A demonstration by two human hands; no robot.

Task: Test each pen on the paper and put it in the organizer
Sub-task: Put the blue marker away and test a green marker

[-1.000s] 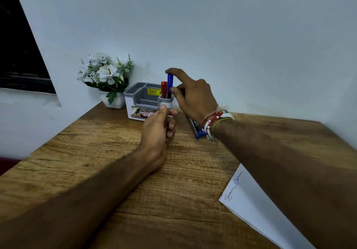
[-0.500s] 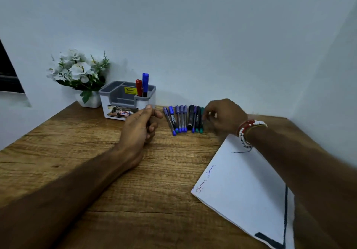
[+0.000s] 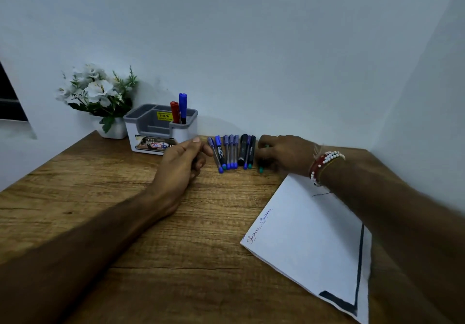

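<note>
Two pens, one red pen (image 3: 174, 111) and one blue pen (image 3: 182, 107), are stood upright in the small right-hand compartment of the grey organizer (image 3: 161, 132); its wider compartments appear to hold nothing. About eight more are laid side by side in a row of pens (image 3: 231, 152) just right of the organizer, caps toward the viewer, presumably so that each can be taken in turn.

At the right end of that row, a green-tipped pen (image 3: 261, 169) is enclosed by the curled fingers of the right grip (image 3: 284, 154), with only its tip and a sliver of barrel showing. It is judged to be the next one picked for testing. The left grip (image 3: 185, 159) is rested on the bench beside the organizer, loosely curled, thumb on forefinger, with nothing seen in it; it seems to be kept near to steady the organizer.

The paper (image 3: 307, 235) is set at an angle under the right forearm, within easy reach, and is marked with small scribbles and a thick black line.

The bench (image 3: 100, 198) is of brown wood grain and is pushed into a corner of plain pale walls. A pot of white flowers (image 3: 100, 97) is placed left of the organizer.
</note>
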